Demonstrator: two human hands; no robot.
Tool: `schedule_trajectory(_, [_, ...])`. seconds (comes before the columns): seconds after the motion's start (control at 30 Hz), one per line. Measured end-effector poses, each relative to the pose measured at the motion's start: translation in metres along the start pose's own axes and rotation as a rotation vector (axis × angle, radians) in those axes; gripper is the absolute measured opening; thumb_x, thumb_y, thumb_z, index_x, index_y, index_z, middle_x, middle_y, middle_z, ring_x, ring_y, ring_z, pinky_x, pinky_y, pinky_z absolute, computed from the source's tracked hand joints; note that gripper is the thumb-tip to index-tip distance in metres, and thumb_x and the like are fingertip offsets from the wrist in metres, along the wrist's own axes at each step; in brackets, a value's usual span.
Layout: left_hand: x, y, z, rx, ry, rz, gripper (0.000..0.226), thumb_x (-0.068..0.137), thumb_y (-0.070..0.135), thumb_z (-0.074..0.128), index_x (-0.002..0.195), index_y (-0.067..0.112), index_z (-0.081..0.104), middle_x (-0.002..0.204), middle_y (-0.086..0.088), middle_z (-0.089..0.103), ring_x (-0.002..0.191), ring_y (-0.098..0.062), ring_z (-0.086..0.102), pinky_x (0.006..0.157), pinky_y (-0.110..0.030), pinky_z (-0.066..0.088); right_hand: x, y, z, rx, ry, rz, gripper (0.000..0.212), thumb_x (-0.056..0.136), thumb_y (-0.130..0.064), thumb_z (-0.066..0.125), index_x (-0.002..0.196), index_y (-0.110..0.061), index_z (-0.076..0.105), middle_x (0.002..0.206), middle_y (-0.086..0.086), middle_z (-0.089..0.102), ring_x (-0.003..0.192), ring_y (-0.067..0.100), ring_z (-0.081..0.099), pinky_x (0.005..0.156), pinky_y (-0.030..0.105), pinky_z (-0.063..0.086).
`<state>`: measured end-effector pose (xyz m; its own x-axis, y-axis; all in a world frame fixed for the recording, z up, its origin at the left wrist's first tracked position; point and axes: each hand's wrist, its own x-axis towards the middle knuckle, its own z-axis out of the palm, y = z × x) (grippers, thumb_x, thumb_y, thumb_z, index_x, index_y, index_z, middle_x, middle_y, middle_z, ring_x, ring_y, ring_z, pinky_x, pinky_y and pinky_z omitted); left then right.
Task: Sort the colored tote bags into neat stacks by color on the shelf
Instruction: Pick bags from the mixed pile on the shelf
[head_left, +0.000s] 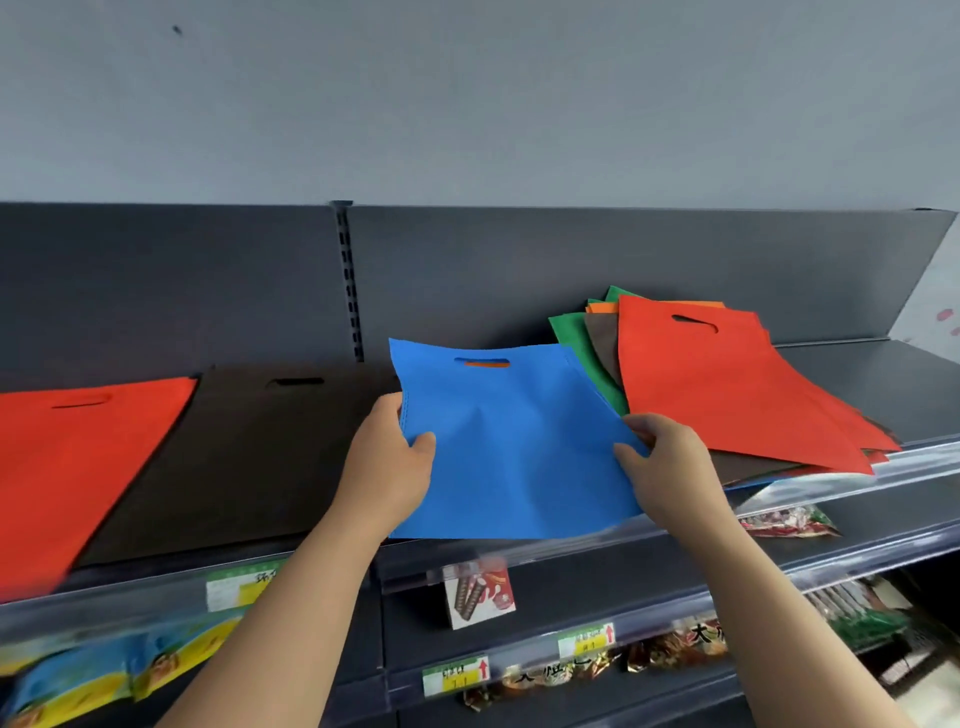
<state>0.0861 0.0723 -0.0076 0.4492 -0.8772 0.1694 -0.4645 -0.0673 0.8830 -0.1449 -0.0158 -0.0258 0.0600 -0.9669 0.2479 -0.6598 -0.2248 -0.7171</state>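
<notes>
A blue tote bag (511, 441) lies flat over the middle of the top shelf (841, 384). My left hand (387, 462) grips its left edge, thumb on top. At its right edge my right hand (670, 467) pinches the fabric. On the right sits a mixed pile: a red bag (727, 384) on top, with brown (602, 343), green (571, 338) and orange (602, 307) bags fanned out beneath it. At the left lie a red bag (78, 467) and, beside it, a dark brown bag (244, 457), both flat.
The shelf's dark back panel (519, 270) rises behind the bags, with a slotted upright (349, 280). A clear price rail (571, 551) runs along the front edge. Lower shelves hold snack packets (784, 522) and price tags (457, 675).
</notes>
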Motion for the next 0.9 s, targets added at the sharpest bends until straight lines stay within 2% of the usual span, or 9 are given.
schedule_trajectory(0.07, [-0.007, -0.01, -0.023, 0.033, 0.038, 0.002, 0.029, 0.096, 0.014, 0.047, 0.124, 0.022, 0.047, 0.102, 0.014, 0.054, 0.081, -0.009, 0.059, 0.052, -0.023, 0.044, -0.014, -0.019, 0.015, 0.027, 0.016, -0.043, 0.036, 0.09, -0.011, 0.054, 0.126, -0.013, 0.055, 0.118, 0.002, 0.061, 0.104, 0.019, 0.056, 0.08, 0.028, 0.042])
schedule_trajectory(0.17, [-0.02, -0.025, -0.059, 0.066, 0.11, 0.02, 0.028, 0.096, 0.014, 0.048, 0.122, 0.023, 0.049, 0.104, 0.013, 0.055, 0.078, -0.007, 0.058, 0.05, -0.02, 0.039, -0.035, -0.05, 0.038, 0.117, 0.02, -0.095, 0.035, 0.094, -0.011, 0.05, 0.128, -0.016, 0.046, 0.112, -0.006, 0.054, 0.097, 0.012, 0.049, 0.073, 0.028, 0.041])
schedule_trajectory(0.27, [-0.032, -0.043, -0.093, 0.11, 0.185, 0.015, 0.025, 0.095, 0.012, 0.047, 0.113, 0.03, 0.048, 0.097, 0.017, 0.056, 0.074, -0.005, 0.058, 0.047, -0.016, 0.037, -0.05, -0.077, 0.066, 0.163, -0.01, -0.151, 0.038, 0.094, -0.01, 0.047, 0.13, -0.021, 0.04, 0.113, -0.004, 0.054, 0.099, 0.019, 0.052, 0.077, 0.033, 0.043])
schedule_trajectory(0.37, [-0.042, -0.063, -0.126, 0.178, 0.256, -0.024, 0.023, 0.09, 0.009, 0.048, 0.107, 0.025, 0.05, 0.098, 0.007, 0.061, 0.071, -0.019, 0.056, 0.049, -0.024, 0.035, -0.057, -0.102, 0.098, 0.191, -0.07, -0.212, 0.042, 0.093, -0.009, 0.045, 0.132, -0.024, 0.039, 0.116, 0.001, 0.057, 0.102, 0.021, 0.053, 0.076, 0.032, 0.041])
schedule_trajectory(0.53, [-0.055, -0.094, -0.183, 0.291, 0.357, -0.106, 0.03, 0.084, 0.003, 0.05, 0.108, 0.02, 0.051, 0.102, -0.002, 0.058, 0.087, -0.027, 0.056, 0.064, -0.03, 0.036, -0.066, -0.151, 0.15, 0.232, -0.216, -0.308, 0.044, 0.094, -0.007, 0.043, 0.133, -0.026, 0.038, 0.123, -0.001, 0.055, 0.109, 0.021, 0.052, 0.075, 0.029, 0.04])
schedule_trajectory(0.67, [-0.063, -0.107, -0.222, 0.422, 0.425, -0.226, 0.039, 0.092, 0.004, 0.046, 0.131, 0.012, 0.043, 0.126, -0.007, 0.047, 0.116, -0.026, 0.045, 0.079, -0.023, 0.03, -0.073, -0.188, 0.189, 0.211, -0.292, -0.402, 0.043, 0.096, -0.009, 0.044, 0.136, -0.024, 0.037, 0.137, -0.002, 0.046, 0.121, 0.018, 0.046, 0.09, 0.035, 0.045])
schedule_trajectory(0.73, [-0.066, -0.113, -0.238, 0.449, 0.454, -0.279, 0.046, 0.096, 0.006, 0.044, 0.14, 0.007, 0.033, 0.138, -0.01, 0.04, 0.123, -0.025, 0.04, 0.083, -0.022, 0.028, -0.075, -0.206, 0.207, 0.225, -0.322, -0.429, 0.042, 0.096, -0.01, 0.044, 0.136, -0.023, 0.038, 0.139, -0.002, 0.045, 0.114, 0.015, 0.049, 0.091, 0.034, 0.045])
schedule_trajectory(0.8, [-0.067, -0.121, -0.255, 0.463, 0.488, -0.321, 0.05, 0.097, 0.008, 0.044, 0.145, 0.007, 0.027, 0.143, -0.01, 0.035, 0.128, -0.024, 0.038, 0.088, -0.024, 0.031, -0.074, -0.223, 0.226, 0.226, -0.35, -0.469, 0.04, 0.097, -0.011, 0.044, 0.134, -0.023, 0.041, 0.136, -0.002, 0.046, 0.094, 0.01, 0.051, 0.083, 0.031, 0.047])
schedule_trajectory(0.9, [-0.067, -0.133, -0.279, 0.448, 0.545, -0.352, 0.047, 0.096, 0.006, 0.044, 0.141, 0.011, 0.033, 0.136, -0.007, 0.042, 0.125, -0.024, 0.043, 0.087, -0.027, 0.036, -0.073, -0.246, 0.254, 0.234, -0.388, -0.537, 0.031, 0.097, -0.012, 0.043, 0.125, -0.023, 0.049, 0.122, -0.002, 0.05, 0.072, 0.009, 0.054, 0.067, 0.03, 0.048])
